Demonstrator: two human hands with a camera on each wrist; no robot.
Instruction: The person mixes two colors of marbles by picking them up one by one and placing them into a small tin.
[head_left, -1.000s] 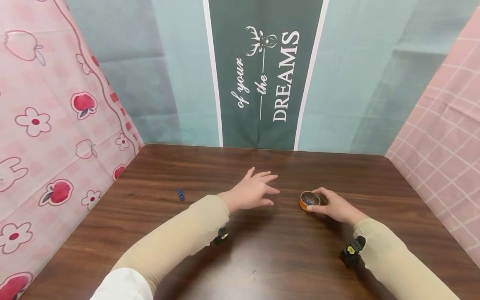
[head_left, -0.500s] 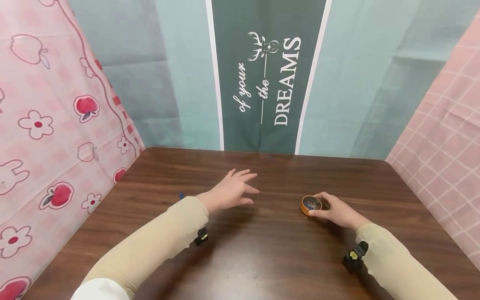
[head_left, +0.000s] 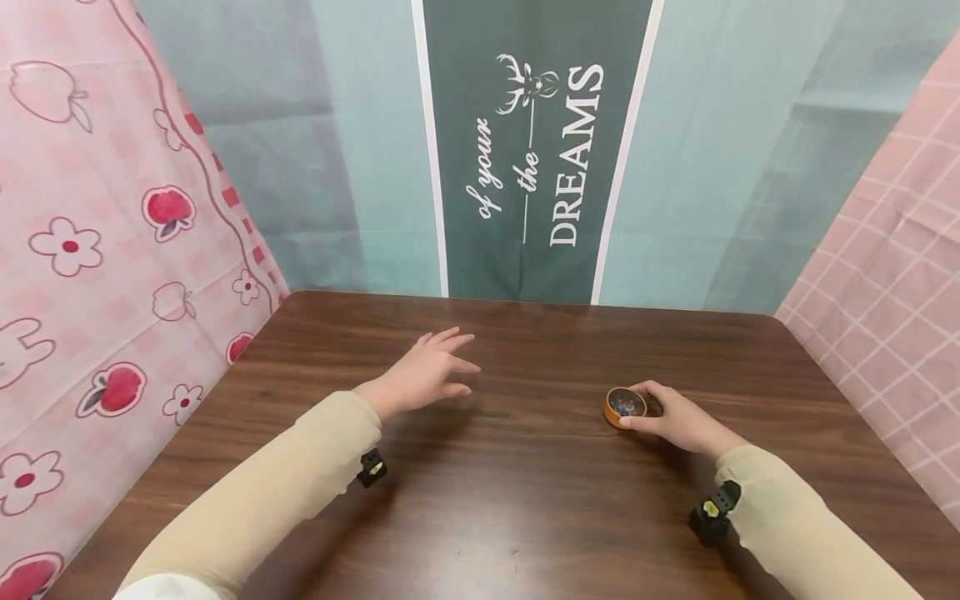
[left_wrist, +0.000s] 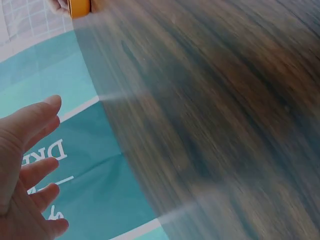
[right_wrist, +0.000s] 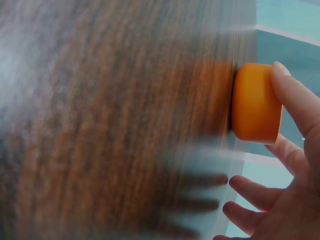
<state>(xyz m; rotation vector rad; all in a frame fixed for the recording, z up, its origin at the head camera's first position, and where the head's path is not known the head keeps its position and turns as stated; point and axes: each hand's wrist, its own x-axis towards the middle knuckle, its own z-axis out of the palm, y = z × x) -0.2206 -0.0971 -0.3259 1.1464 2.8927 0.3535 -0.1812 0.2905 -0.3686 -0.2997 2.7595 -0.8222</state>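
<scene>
A small round orange container [head_left: 626, 406] sits right at the tabletop, right of the middle; its upper face looks dark with blue and pale specks. My right hand [head_left: 678, 421] holds it by the edge, thumb on the near side and forefinger behind. In the right wrist view the orange wall [right_wrist: 255, 102] of the container faces the camera, and the other fingers [right_wrist: 257, 195] stay spread off it. My left hand [head_left: 416, 372] hovers over the left half of the table with fingers spread, holding nothing. The left wrist view shows its fingers [left_wrist: 42, 170] apart.
The brown wood-grain table [head_left: 510, 500] reaches back to a teal cloth [head_left: 697, 167] with a dark green printed strip. A pink patterned cloth [head_left: 112, 317] hangs on the left, a pink checked one [head_left: 892, 292] on the right. Both sleeves carry black wrist cameras.
My left hand has travelled left across the table, and the small blue pieces seen earlier are now hidden behind that arm. The right hand keeps its hold on the container, almost still.
</scene>
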